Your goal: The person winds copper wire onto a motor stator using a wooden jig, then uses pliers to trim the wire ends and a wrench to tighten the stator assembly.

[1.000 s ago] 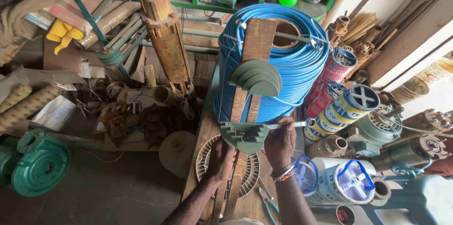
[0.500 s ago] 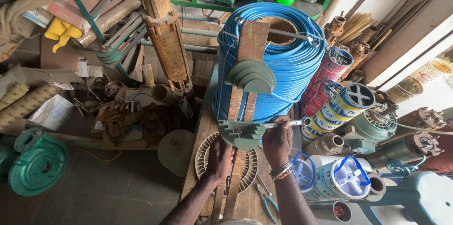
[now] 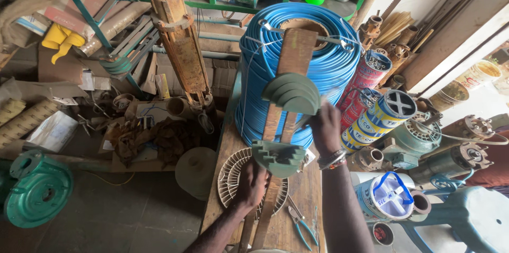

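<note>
Since the earlier frame the right hand (image 3: pixel 324 125) has lifted away from the lower stepped former, where it held a thin metal tool, and now sits higher, its fingers curled against the side of the big blue wire coil; whether it still holds anything I cannot tell, as its fingers are turned away and blurred. The left hand (image 3: pixel 253 181) has stayed low, wrapped closed around the foot of the long brown wooden winding frame (image 3: pixel 289 72), a pair of flat, worn slats running side by side. The frame's long axis runs from the person's body up and away across the narrow wooden tabletop (image 3: pixel 305 200), its far end resting on top of the large coil of smooth blue plastic-coated wire (image 3: pixel 265 72). Two grey-green stepped formers ride on the slats: the upper half-round terraced former (image 3: pixel 291 94) lies just left of the right hand, and the lower blocky stepped former (image 3: pixel 278 157) sits directly above the left hand, between both hands. Under the left hand lies a round white slotted fan cover (image 3: pixel 230 181), ribbed like a wheel. Right of the left wrist, flat on the tabletop, are pliers with blue-green handles (image 3: pixel 299 224). Beyond the right hand stand red and blue-yellow printed wire spools (image 3: pixel 379 107). Far left of both hands a rusty tubular pump body (image 3: pixel 180 46) leans upright, and a green cast-metal pump casing (image 3: pixel 37 192) lies on the floor.
</note>
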